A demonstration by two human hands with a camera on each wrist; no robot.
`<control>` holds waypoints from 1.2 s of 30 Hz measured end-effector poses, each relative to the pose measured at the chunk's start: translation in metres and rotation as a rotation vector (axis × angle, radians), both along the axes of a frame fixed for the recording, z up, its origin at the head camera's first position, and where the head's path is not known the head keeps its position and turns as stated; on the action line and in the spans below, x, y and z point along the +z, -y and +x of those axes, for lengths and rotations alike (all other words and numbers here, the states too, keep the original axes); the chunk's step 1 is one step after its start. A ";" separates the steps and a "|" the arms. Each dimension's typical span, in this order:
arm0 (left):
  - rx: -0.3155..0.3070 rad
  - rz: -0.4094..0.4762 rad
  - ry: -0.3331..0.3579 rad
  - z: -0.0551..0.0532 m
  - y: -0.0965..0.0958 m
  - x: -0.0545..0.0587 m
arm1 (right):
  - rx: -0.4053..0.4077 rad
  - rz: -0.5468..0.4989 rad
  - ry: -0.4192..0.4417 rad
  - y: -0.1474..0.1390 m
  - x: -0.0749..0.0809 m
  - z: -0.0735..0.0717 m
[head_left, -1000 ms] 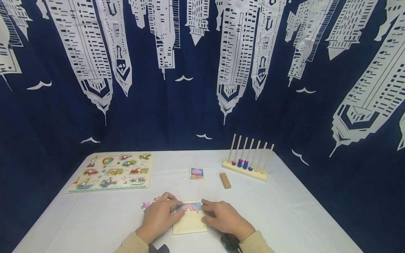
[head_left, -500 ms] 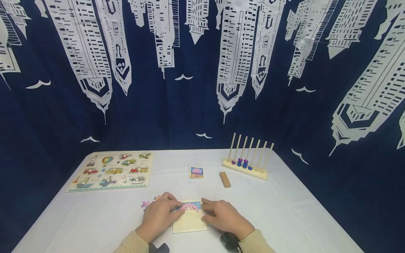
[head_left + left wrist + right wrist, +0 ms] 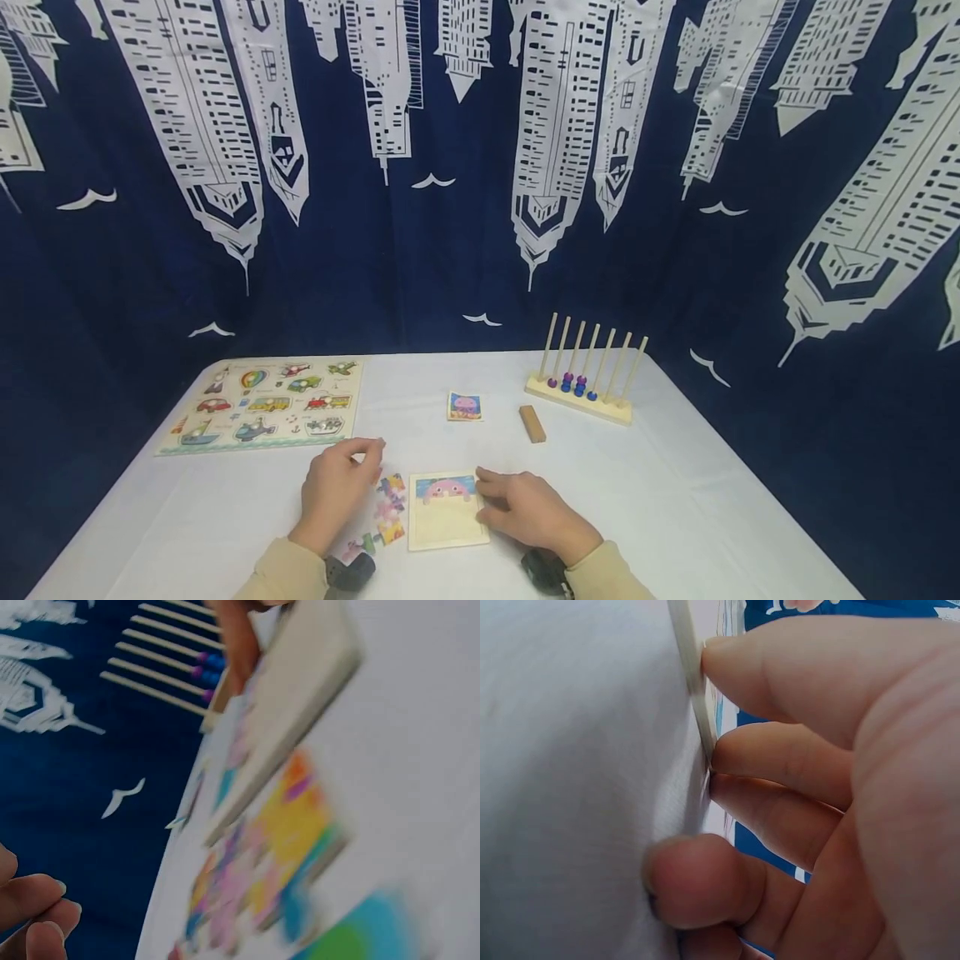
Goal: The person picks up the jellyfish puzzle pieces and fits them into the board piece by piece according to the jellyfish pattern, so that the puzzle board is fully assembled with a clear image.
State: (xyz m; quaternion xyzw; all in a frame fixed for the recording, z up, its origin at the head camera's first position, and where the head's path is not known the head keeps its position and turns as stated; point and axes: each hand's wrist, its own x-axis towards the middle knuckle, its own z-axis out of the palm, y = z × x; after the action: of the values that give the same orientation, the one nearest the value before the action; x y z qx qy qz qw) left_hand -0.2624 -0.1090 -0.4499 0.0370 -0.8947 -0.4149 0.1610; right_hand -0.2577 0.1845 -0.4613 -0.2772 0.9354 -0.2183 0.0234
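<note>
A square wooden puzzle tray (image 3: 448, 529) lies in front of me, its upper strip filled with pieces of a pink cartoon face (image 3: 447, 487) on blue. The thumb and fingertips of my right hand (image 3: 536, 514) touch the tray's right edge; the right wrist view shows them against its thin rim (image 3: 699, 705). My left hand (image 3: 336, 492) is raised left of the tray, fingers loosely bent, nothing visible between them. Right beside it, loose jigsaw pieces (image 3: 391, 504) in pink, yellow and purple lie along the tray's left side. Another green and blue piece (image 3: 360, 934) appears in the left wrist view.
A vehicle peg puzzle board (image 3: 262, 404) lies at the back left. Behind the tray are a small picture card (image 3: 465, 407) and a wooden block (image 3: 532, 424). A bead-counting rack (image 3: 581, 400) with upright rods stands at the back right, before a dark patterned curtain (image 3: 420, 267).
My left hand has left the tray and moved left and up, uncovering the loose pieces. The right hand stays at the tray's right edge.
</note>
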 end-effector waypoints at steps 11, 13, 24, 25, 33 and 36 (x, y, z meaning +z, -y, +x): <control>0.006 0.102 0.118 0.009 0.039 0.010 | -0.013 -0.008 0.025 0.001 -0.001 0.002; 0.019 0.095 0.129 0.011 0.046 0.009 | -0.012 -0.007 0.025 0.001 0.000 0.002; 0.036 0.033 0.198 0.010 0.066 -0.010 | -0.014 -0.010 0.018 -0.002 0.001 0.001; 0.025 0.017 0.205 0.009 0.067 -0.012 | -0.015 -0.009 0.018 -0.002 0.001 0.001; -0.096 -0.111 0.174 0.006 0.069 -0.023 | -0.017 -0.001 0.005 -0.002 0.001 0.001; -0.136 -0.156 0.162 0.006 0.070 -0.023 | -0.017 -0.003 0.002 -0.002 0.001 0.002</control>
State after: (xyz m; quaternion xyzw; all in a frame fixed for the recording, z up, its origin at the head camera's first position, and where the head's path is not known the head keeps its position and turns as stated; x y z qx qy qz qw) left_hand -0.2563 -0.1794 -0.4731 -0.0033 -0.9347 -0.3499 0.0621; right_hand -0.2560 0.1865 -0.4606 -0.2692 0.9374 -0.2200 0.0221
